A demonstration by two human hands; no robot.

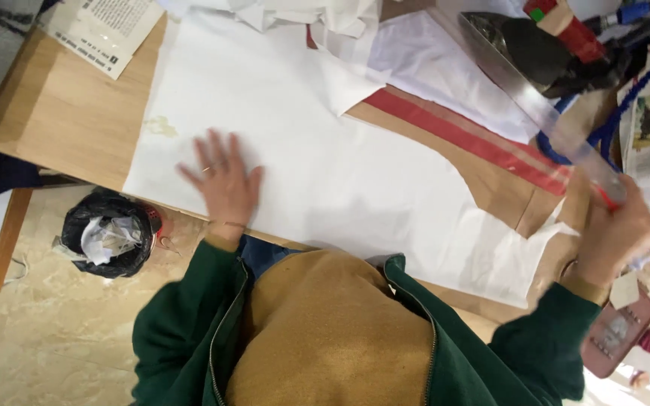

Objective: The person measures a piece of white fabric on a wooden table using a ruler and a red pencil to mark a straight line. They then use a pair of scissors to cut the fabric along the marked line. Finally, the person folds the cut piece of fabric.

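On the wooden table (pixel 69 113), the left hand (pixel 223 180) lay flat, fingers spread, pinning the white fabric (pixel 325 150) while the right hand (pixel 618 233), at three o'clock, gripped what looked like a clear ruler (pixel 543 113), best laid down square.

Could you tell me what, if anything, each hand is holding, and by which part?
The right hand grips a clear ruler by its near end. The left hand holds nothing; it lies flat on the white sheet.
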